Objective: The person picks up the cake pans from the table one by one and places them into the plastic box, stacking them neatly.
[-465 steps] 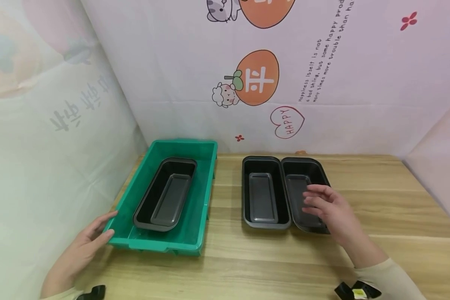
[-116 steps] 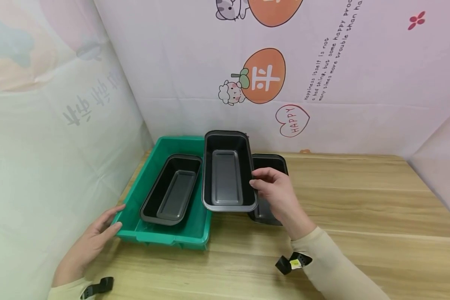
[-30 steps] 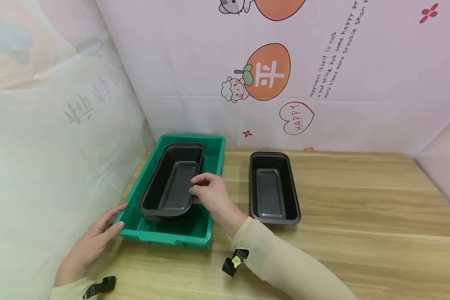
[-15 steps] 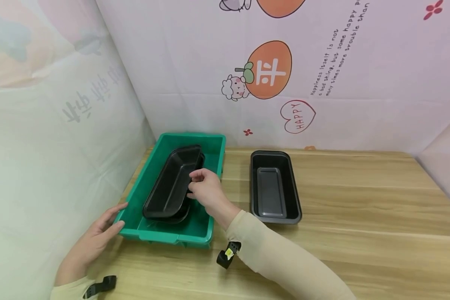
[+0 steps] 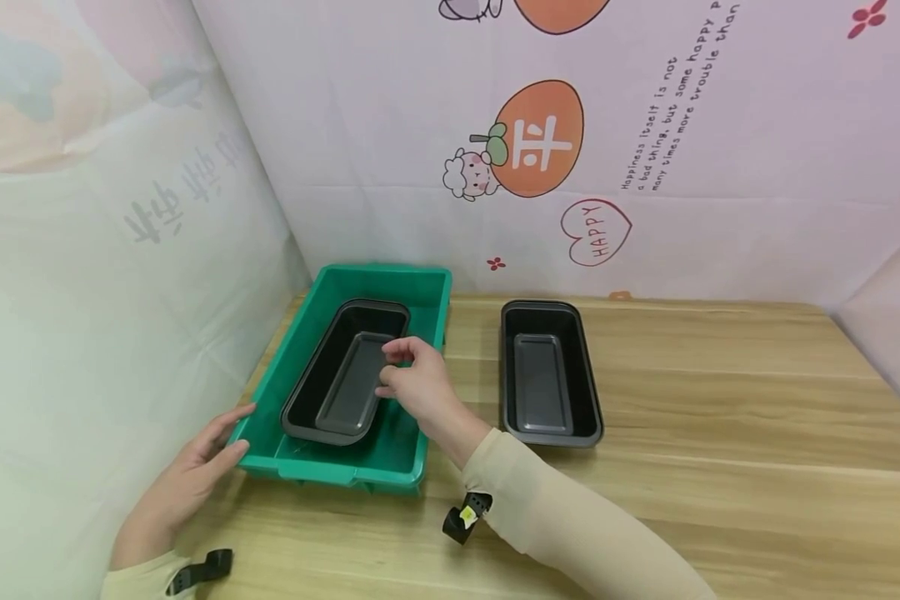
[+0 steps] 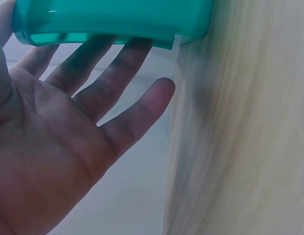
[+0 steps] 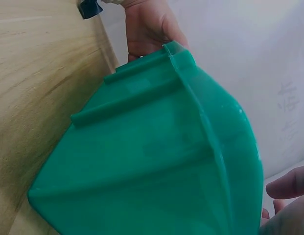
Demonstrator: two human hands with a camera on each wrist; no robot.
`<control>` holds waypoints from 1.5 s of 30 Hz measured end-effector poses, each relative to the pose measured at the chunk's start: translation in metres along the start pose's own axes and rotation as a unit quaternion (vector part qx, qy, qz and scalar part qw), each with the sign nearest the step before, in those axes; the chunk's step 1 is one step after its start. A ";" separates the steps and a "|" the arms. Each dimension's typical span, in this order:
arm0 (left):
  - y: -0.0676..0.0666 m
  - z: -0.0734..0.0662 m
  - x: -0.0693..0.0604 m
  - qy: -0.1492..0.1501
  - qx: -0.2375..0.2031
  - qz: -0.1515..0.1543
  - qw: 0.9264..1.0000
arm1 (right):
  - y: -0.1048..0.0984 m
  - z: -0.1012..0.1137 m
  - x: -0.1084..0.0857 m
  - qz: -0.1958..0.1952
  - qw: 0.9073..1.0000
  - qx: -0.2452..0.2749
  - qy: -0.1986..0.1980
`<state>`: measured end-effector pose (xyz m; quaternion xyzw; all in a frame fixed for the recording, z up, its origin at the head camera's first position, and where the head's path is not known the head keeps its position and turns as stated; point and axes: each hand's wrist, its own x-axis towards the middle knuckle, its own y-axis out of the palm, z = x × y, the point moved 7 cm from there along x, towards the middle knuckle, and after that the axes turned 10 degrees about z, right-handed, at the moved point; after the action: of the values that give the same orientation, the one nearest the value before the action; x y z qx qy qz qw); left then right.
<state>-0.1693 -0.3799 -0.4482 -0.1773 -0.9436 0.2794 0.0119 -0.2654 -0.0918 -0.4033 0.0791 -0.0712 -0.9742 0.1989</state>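
Note:
A green plastic tray [image 5: 315, 472] sits on the left of the table. Inside it lies a black loaf pan [image 5: 348, 387], flat and angled; the pan that was under it is hidden. Over this pan's right rim is my right hand [image 5: 423, 387], fingers loosely bent, with no pan seen between them in the right wrist view. My left hand [image 5: 183, 483] rests at the tray's near left corner. In the left wrist view its fairly straight fingers [image 6: 112, 81] touch the tray's edge from outside.
Right of the tray, another black loaf pan [image 5: 543, 379] stands on the wooden table [image 5: 720, 433]. A printed cloth wall [image 5: 390, 150] rises behind, and another cloth [image 5: 120, 317] hangs close along the left side.
The right hand carried a loaf pan leftward into the tray onto the one there. Half a second ago it was tilted; now it lies flat. The left hand stayed at the tray.

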 end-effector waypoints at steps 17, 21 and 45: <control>0.001 0.000 -0.001 0.007 -0.005 0.002 1.000 | 0.000 0.004 -0.015 0.012 1.000 0.002 -0.013; 0.001 0.000 -0.001 0.006 -0.001 -0.002 1.000 | -0.003 0.003 -0.017 0.011 1.000 0.005 -0.014; 0.002 -0.001 -0.001 0.014 -0.010 0.003 1.000 | -0.056 0.002 -0.029 -0.006 0.999 0.011 -0.033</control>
<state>-0.1677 -0.3779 -0.4482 -0.1839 -0.9456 0.2675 0.0226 -0.2605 -0.0290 -0.4075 0.0496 -0.0878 -0.9767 0.1896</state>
